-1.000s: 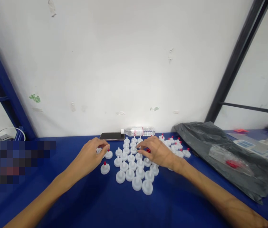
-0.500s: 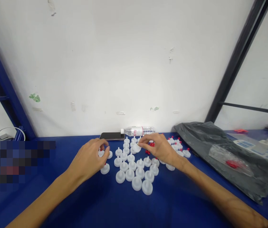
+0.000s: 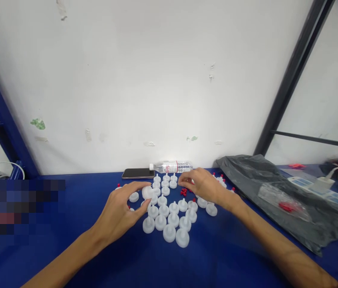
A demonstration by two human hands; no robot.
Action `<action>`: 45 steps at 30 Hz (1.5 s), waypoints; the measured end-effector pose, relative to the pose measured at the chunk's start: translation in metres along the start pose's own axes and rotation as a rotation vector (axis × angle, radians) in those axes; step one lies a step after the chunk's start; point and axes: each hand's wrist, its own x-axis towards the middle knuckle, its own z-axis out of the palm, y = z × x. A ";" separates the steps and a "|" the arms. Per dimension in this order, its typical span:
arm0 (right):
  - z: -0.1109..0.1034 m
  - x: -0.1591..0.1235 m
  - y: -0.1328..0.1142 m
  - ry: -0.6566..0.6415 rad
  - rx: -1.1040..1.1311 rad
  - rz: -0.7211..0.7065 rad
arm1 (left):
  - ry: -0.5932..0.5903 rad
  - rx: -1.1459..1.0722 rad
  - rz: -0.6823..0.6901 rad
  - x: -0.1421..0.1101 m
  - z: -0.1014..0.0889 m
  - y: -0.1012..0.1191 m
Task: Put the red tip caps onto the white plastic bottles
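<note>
1. So, change first: half a second ago a white cap [image 3: 147, 193] was in my right fingers over the rows. Now one is in my left hand [image 3: 118, 210], and my right hand [image 3: 203, 185] is by the red pieces [image 3: 183, 192].
2. My read: same cap, passed right to left; the handover itself isn't shown. That frees the right from the cap and puts it at the red pile, so the work looks mid-cycle on this cap.
3. Left: thumb and fingers spread about as wide as the cap, gripping it by its sides. It's at the left edge of the rows, looks raised off the table [image 3: 217, 256].
4. Right: fingers curled, thumb and index tips close together just above the red pile. Can't make out whether a red piece is pinched there.
5. Around it: bare-spout caps [image 3: 173, 220] stand in rows between my hands and nearer me. Red-tipped caps [image 3: 221, 180] sit beyond my right hand, partly hidden by it. A few more are by my left hand, partly covered.
6. Behind the rows: phone [image 3: 138, 173], bottle [image 3: 183, 166] on its side. Grey bag [image 3: 277, 236] off right.
</note>
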 end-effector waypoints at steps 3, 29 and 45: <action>0.003 0.000 0.020 -0.157 -0.116 0.067 | 0.021 0.014 0.030 0.000 0.002 -0.004; 0.007 0.000 -0.030 0.110 0.560 -0.089 | -0.111 -0.143 -0.102 -0.001 0.009 0.003; 0.031 -0.010 -0.051 0.231 0.417 -0.337 | -0.275 -0.757 -0.328 -0.006 0.013 0.005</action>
